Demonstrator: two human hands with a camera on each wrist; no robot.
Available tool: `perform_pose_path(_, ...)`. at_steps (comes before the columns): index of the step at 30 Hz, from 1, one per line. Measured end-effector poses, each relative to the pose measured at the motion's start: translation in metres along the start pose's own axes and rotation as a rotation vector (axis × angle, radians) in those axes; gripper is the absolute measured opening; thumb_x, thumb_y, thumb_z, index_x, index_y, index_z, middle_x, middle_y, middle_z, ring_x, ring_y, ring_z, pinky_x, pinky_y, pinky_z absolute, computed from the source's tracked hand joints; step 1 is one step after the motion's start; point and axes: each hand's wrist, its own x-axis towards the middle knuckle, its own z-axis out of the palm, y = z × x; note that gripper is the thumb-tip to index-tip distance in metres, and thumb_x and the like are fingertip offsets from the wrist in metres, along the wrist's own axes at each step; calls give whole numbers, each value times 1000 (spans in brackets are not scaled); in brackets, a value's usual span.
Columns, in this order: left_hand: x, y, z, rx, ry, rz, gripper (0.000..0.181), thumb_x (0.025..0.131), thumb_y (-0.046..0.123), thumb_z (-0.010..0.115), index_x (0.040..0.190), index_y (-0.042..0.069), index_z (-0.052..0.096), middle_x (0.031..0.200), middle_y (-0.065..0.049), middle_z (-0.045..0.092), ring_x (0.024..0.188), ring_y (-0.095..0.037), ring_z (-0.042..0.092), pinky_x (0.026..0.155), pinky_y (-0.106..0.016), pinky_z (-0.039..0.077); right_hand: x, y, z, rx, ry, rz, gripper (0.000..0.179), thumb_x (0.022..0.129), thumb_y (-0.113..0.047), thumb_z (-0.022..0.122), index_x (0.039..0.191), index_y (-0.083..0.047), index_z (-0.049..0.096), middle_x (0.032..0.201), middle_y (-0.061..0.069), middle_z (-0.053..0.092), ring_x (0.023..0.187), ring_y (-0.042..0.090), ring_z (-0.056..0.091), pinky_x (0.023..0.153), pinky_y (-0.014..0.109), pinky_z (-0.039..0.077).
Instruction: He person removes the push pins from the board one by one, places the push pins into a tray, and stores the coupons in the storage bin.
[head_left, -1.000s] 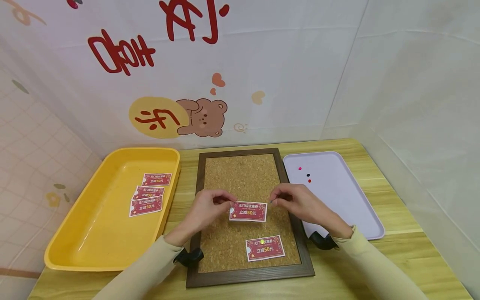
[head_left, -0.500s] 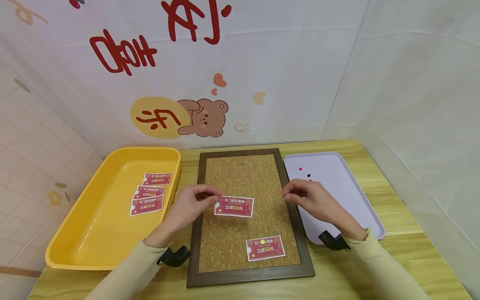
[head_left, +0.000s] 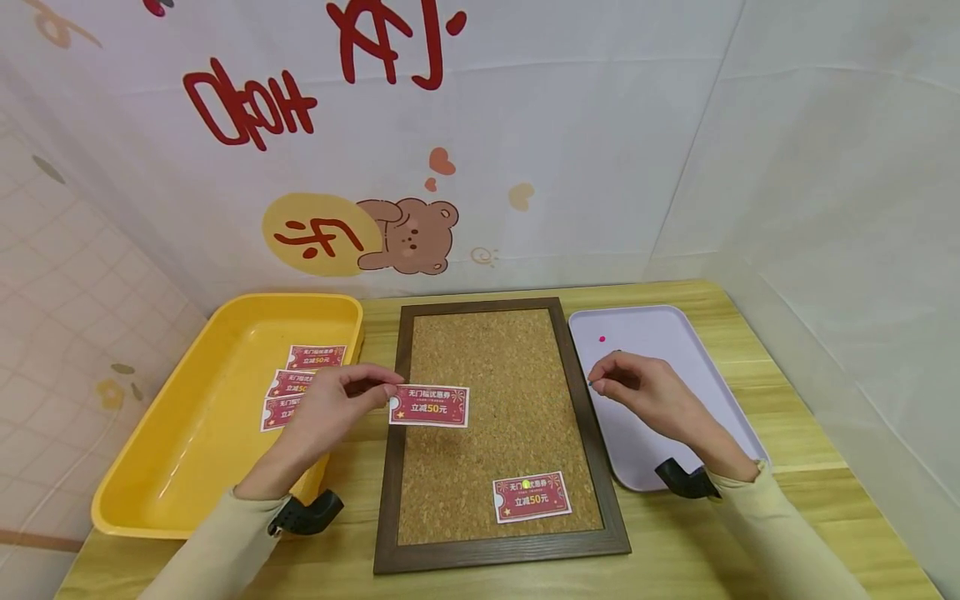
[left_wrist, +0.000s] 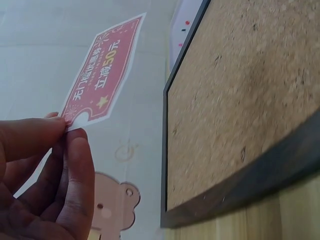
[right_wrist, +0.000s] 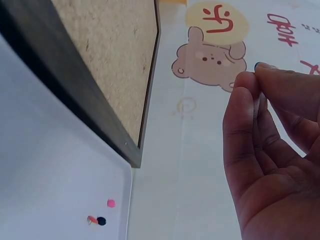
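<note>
My left hand (head_left: 322, 412) pinches the left end of a red paper coupon (head_left: 429, 407) between thumb and forefinger. The coupon is held above the left side of a framed corkboard (head_left: 487, 350), apart from the cork. My right hand (head_left: 652, 392) is over the left edge of a pale lilac tray (head_left: 686, 358), its thumb and forefinger pinching a small blue thumbtack (right_wrist: 257, 65), mostly hidden by the fingertips. A second coupon (head_left: 543, 502) lies on the lower right of the cork, a yellow-green thumbtack (head_left: 526, 483) at its top middle.
A yellow bin (head_left: 202, 442) stands left of the corkboard, with several more coupons (head_left: 317, 357) inside. On the tray lie a pink thumbtack (right_wrist: 111, 203), a black thumbtack (right_wrist: 101, 221) and an orange-red thumbtack (right_wrist: 92, 220). A patterned white wall sheet (head_left: 585, 167) rises behind the table.
The coupon in my left hand has moved left, from the middle of the corkboard to its left side. My right hand has moved right, from the cork to above the tray, still pinching the thumbtack.
</note>
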Motion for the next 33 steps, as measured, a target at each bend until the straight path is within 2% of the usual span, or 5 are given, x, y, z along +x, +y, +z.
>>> perform_pose_path(10,-11,-6,-35,63,35,-33,22,100,18,70,118,6,77,120,-11,70,93,-22,62,76,-28,56,-5,8,-8,-18,3,35,6,96,-4,73,100,-8,72,93,-6,70,84,8,64,74,18,51)
perform_pose_path(16,-16,-11,-53,65,28,-82,27,101,23,70,120,5,76,125,-15,69,96,-24,63,74,-27,57,-10,15,-14,-44,7,58,6,97,-7,73,98,-12,72,92,2,71,82,8,63,73,19,51)
perform_pose_path(24,-19,-25,-76,98,24,-122,31,102,24,68,123,2,74,120,-16,71,93,-21,63,72,-27,56,-13,22,-21,-64,24,72,6,96,-5,73,99,-10,72,95,0,72,83,7,64,73,17,51)
perform_pose_path(29,-21,-39,-90,96,17,-127,31,102,20,67,123,-2,72,112,-12,73,87,-14,63,71,-25,53,-13,26,-25,-66,37,68,6,96,-5,74,100,-9,73,101,4,74,88,5,66,75,15,52)
perform_pose_path(33,-22,-50,-101,95,29,-113,31,103,17,67,124,-6,70,109,-4,74,87,-14,64,73,-23,53,-12,31,-30,-97,45,70,8,95,-4,73,101,-9,73,99,4,74,85,3,64,73,15,50)
